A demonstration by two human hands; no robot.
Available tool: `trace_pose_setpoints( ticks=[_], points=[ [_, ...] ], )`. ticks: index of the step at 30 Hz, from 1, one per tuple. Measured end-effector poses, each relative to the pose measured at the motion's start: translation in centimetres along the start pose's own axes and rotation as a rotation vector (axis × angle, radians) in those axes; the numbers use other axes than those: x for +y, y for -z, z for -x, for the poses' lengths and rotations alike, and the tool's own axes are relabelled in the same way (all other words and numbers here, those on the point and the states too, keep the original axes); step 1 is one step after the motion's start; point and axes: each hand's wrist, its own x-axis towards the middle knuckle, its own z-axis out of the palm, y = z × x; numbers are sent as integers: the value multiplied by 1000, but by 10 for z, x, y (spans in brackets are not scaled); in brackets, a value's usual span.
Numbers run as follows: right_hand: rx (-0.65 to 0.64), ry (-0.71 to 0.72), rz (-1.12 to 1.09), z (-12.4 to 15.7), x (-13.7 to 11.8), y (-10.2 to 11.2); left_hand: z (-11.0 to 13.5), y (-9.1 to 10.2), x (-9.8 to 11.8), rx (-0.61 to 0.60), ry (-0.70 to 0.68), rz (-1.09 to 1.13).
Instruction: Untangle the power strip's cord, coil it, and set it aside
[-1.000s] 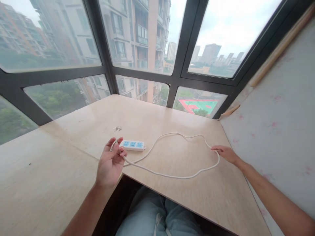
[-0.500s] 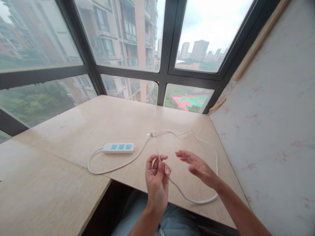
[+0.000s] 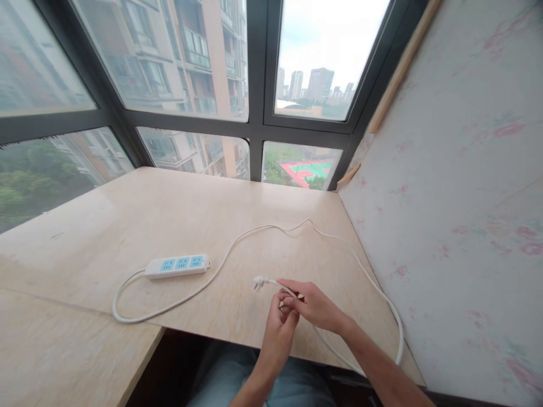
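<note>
A white power cord (image 3: 231, 252) runs from the power strip (image 3: 178, 265) in a wide loop over the tabletop to a white plug (image 3: 258, 282), whose metal prongs point left. Just behind the plug, my right hand (image 3: 318, 305) pinches the cord between thumb and fingers. My left hand (image 3: 278, 330) is closed on the cord right beside it, the fingertips of both hands meeting. Part of the cord is hidden by the fingers. The strip lies to the left with blue socket faces upward.
The pale marbled tabletop (image 3: 190, 198) has a cut-out front edge where my legs (image 3: 241, 373) show. Dark-framed windows (image 3: 257, 102) rise behind it. A wall with flowered paper (image 3: 445, 226) borders the right side.
My right hand has come from open to gripping the cord beside my left hand. The plug has moved toward me, off the cord it lay by. The view has turned slightly right.
</note>
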Motion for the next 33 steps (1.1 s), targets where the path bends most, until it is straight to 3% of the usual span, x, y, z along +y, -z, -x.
trace_pose_setpoints(
  ticks=[3, 6, 9, 13, 17, 19, 21, 24, 27, 30, 33],
  points=[
    [35, 41, 53, 9, 12, 2, 6, 19, 16, -136, 102, -214],
    [115, 100, 132, 17, 18, 12, 4, 32, 52, -202, 189, -419],
    [105, 289, 263, 20, 13, 28, -19, 38, 87, -151, 82, -534],
    [-12, 523, 293, 16, -5, 41, -88, 33, 96, -70, -211, -841],
    [3, 667, 342, 10, -23, 39, -171, 11, 71, -198, -446, -1232],
    [20, 740, 381, 9, -35, 40, -209, -3, 60, -285, -486, -1422],
    [17, 788, 425, 11, -48, 47, -242, -14, 52, -240, -440, -1539],
    [28, 790, 495, 22, -64, 68, -281, -15, 47, -126, -247, -1503],
    [91, 698, 490, 39, -61, 93, -307, 2, 51, -116, -144, -1404],
    [233, 561, 358, 57, -34, 112, -326, 29, 68, -91, -104, -1273],
    [452, 471, 166, 69, 4, 127, -341, 64, 95, -25, 10, -1103]
  ],
)
